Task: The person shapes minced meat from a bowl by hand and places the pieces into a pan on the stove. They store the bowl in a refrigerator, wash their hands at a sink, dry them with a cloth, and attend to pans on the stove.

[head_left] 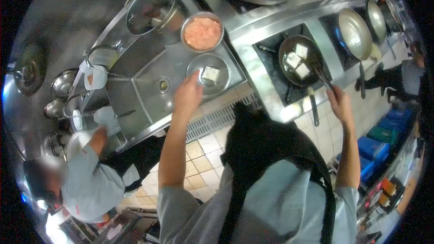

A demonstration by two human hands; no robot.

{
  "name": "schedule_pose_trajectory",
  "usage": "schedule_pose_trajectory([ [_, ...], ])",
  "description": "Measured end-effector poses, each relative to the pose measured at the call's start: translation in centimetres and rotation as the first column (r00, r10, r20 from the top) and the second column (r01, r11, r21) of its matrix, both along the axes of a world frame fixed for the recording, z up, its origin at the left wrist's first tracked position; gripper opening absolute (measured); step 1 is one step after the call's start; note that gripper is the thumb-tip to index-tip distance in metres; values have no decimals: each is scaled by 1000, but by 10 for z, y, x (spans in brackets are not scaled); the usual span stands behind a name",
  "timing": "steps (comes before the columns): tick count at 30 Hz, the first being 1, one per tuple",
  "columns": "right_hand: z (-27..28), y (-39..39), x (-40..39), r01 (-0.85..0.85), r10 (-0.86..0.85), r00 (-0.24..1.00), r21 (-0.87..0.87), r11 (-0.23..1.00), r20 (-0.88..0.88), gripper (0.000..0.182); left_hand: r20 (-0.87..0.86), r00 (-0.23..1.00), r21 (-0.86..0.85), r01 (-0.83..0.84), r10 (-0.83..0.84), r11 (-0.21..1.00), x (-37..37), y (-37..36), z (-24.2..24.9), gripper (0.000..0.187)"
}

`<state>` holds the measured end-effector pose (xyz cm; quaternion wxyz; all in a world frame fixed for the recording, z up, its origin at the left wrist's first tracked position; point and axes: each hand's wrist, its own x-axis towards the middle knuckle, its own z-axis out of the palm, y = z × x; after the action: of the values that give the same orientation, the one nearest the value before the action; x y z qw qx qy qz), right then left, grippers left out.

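With the right hand (pixel 340 103) closed on the utensil (pixel 323 77), guide it gently around the white blocks (pixel 302 71) in the pan (pixel 312 55), while the left hand (pixel 187 94), grip unclear, is at the metal dish (pixel 223 79).

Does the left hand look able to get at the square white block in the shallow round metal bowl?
Probably yes. The left hand reaches over the edge of the bowl, close to the white block, and nothing visible covers the block. Whether they touch is unclear.
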<state>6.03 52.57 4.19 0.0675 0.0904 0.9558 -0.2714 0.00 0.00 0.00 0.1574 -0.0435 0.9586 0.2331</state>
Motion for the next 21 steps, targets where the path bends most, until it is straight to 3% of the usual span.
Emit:
schedule_pose_trajectory([
  [2, 24, -9, 4, -28, 29, 999, 33, 999, -31, 35, -62, 974, -64, 213, -217, 975, -14, 28, -6, 65],
  [3, 16, -53, 0, -23, 21, 998, -33, 999, -67, 35, -82, 971, -137, 214, -227, 967, -31, -6, 11, 65],
  [6, 44, -70, 19, -75, 70, 995, -70, 995, -66, 34, -133, 915, -176, 356, -381, 918, -39, 12, -11, 64],
  [8, 38, -81, 24, -85, 79, 995, -107, 991, -56, 34, -43, 900, -143, 424, -434, 894, -55, 9, -20, 62],
  [9, 36, -89, 26, -102, 96, 994, -158, 982, -43, 35, -45, 895, -142, 434, -444, 890, -60, 8, -18, 62],
  [10, 45, -100, 26, -25, 46, 993, -191, 981, 110, 37, 2, 900, -122, 434, -437, 893, -62, 9, -15, 59],
  [12, 36, -111, 29, -23, 48, 994, -241, 970, 98, 37, 44, 898, -103, 439, -437, 892, -68, 8, -17, 57],
  [15, 35, -136, 23, -48, 71, 995, -283, 958, 70, 37, -24, 931, 51, 366, -365, 929, -70, -2, -19, 51],
  [17, 39, -144, 21, -99, 126, 991, -356, 929, 54, 38, -45, 985, 320, 173, -167, 932, -64, 9, 2, 48],
  [19, 43, -151, 16, -44, 112, 985, -430, 902, 133, 38, -117, 967, 325, 253, -227, 911, -59, 25, 30, 46],
  [21, 46, -160, 11, -22, 151, 967, -528, 849, 203, 38, -327, 865, 262, 470, -380, 843, -53, 36, 47, 46],
])
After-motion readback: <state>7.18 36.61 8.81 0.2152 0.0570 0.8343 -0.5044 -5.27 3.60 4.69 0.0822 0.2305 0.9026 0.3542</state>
